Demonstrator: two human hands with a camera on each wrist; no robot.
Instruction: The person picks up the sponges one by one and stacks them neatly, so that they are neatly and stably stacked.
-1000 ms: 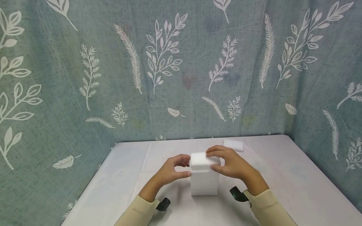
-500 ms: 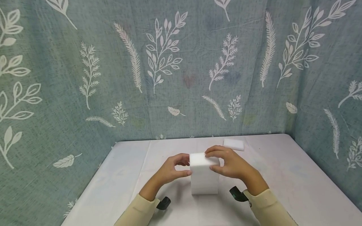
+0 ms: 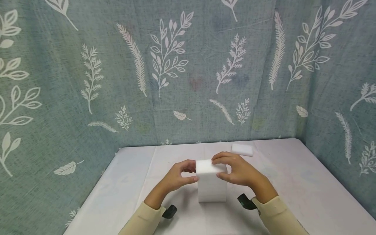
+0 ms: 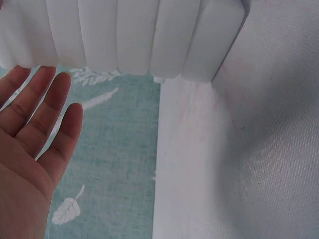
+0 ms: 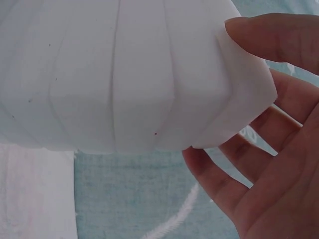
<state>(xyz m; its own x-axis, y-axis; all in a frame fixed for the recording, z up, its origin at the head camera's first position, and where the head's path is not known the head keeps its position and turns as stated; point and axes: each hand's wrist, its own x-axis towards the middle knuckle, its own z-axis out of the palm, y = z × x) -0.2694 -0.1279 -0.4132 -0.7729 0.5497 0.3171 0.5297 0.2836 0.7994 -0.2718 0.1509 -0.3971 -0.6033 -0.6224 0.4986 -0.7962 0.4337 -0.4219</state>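
A stack of white sponge-like blocks [image 3: 212, 191] stands upright on the table, its layers showing as seams in both wrist views. My left hand [image 3: 176, 178] is at the stack's left side near the top, thumb tip at the front edge. In the left wrist view its extended fingers [image 4: 52, 109] reach the blocks' edge. From the right, my right hand [image 3: 242, 169] holds the topmost white block [image 5: 239, 94], thumb on one side and fingers on the other. The far side of the stack is hidden in the head view.
A single flat white block [image 3: 242, 150] lies near the table's back edge, behind my right hand. The table [image 3: 299, 182] has a pale cloth, and a green leaf-patterned curtain [image 3: 194, 127] hangs around it. Black wrist devices [image 3: 169, 212] stick out below both sleeves.
A second ago the top block jutted out with a step under it; now the stack's front is nearly even. Both hands have shifted only slightly.
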